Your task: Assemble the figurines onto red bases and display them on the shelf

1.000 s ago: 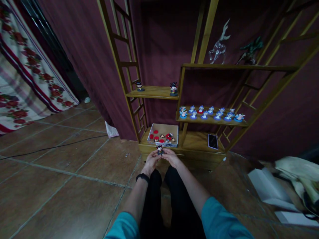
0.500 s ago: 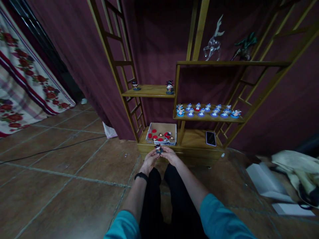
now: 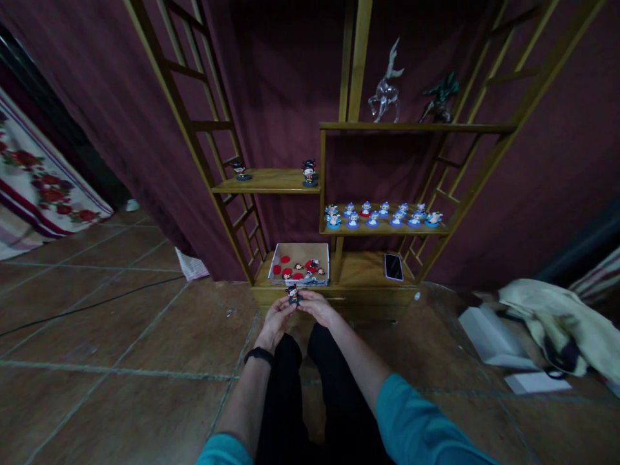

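Note:
A small figurine [image 3: 293,294] with dark hair and a dark round base stands upright between my two hands, in front of the lowest shelf. My left hand [image 3: 277,318] grips it from the left, and my right hand [image 3: 314,306] closes on its right side. Just beyond it, an open cardboard box [image 3: 304,250] holds several red discs and small figurine parts. Two similar figurines sit on the middle left shelf [image 3: 271,179]: one at its left end [image 3: 241,171], a taller one [image 3: 310,173] at its right end.
Several blue and white figurines [image 3: 372,219] stand in rows on the right shelf. Above them are a clear deer ornament [image 3: 386,90] and a dark green statue [image 3: 440,98]. A phone [image 3: 394,267] lies below. White boxes [image 3: 494,336] and cloth [image 3: 547,310] lie on the floor at right.
The camera view has turned slightly right, so the scene sits further left. Both hands still hold the figurine in front of the box; its placement between them looks about the same.

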Tool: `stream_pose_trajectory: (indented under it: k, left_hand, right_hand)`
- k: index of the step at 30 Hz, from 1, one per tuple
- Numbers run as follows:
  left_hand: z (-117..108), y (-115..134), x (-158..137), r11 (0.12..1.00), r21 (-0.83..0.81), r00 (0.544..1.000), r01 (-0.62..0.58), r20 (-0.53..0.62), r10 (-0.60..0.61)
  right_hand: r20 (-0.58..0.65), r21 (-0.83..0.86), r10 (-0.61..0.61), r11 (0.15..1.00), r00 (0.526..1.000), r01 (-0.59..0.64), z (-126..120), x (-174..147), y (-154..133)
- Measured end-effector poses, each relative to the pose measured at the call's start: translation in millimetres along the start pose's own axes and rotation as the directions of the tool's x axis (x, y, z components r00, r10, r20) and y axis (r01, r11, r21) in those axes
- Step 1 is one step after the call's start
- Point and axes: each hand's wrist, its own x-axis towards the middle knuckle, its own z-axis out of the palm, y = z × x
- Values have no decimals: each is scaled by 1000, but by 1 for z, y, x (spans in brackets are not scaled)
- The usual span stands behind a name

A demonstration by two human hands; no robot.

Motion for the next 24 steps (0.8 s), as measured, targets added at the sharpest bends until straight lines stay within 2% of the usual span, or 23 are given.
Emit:
stream_pose_trajectory:
  k: [12,18,24]
  left_hand:
    - [11,4,-10,994,38,989,-99,-102,102]
    - [9,3,-11,995,22,994,-96,-57,97]
    - [7,3,-8,998,-14,997,-59,-44,58]
  right_hand:
    - [21,-16,32,999,999,-32,-2,1,0]
    - [55,-21,30,999,998,-29,-3,2,1]
    - [1,-14,22,1000,1000,-22,-5,4,6]
